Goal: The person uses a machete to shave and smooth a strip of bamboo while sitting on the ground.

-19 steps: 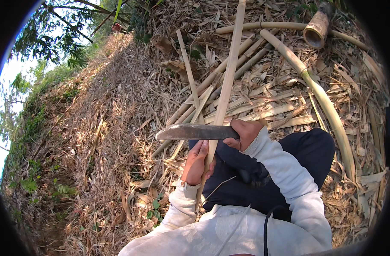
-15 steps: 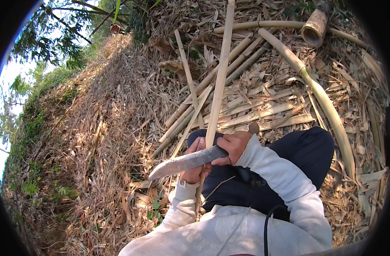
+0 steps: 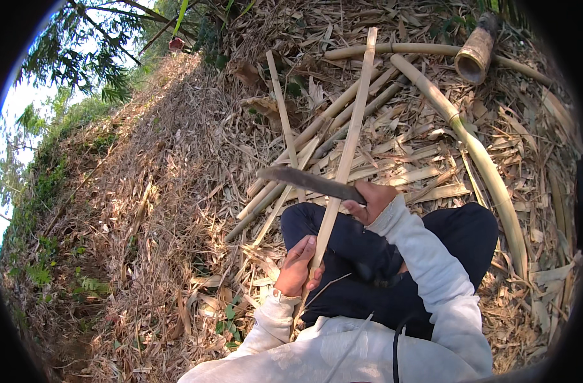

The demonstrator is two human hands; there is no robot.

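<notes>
My left hand point(image 3: 296, 268) is closed around the lower part of a long, pale bamboo strip point(image 3: 351, 145), which slants up and away from my lap. In my right hand point(image 3: 376, 199) is the handle of a machete point(image 3: 307, 181). Its broad dark blade points left and lies across the strip, well above my left hand. Whether the edge bites into the bamboo cannot be made out. My folded legs in dark trousers point(image 3: 457, 233) are beneath the strip.
Beyond my legs, several bamboo poles and strips point(image 3: 342, 102) lie crossed on dry leaf litter. A curved bamboo pole point(image 3: 473, 137) bends down on the right. A cut hollow bamboo section point(image 3: 475, 54) lies at the far right. A leafy slope point(image 3: 113, 210) rises to the left.
My right hand has moved the machete up and away along the strip, apart from my left hand. The strip has come closer and tilts further right; my left hand still grips it.
</notes>
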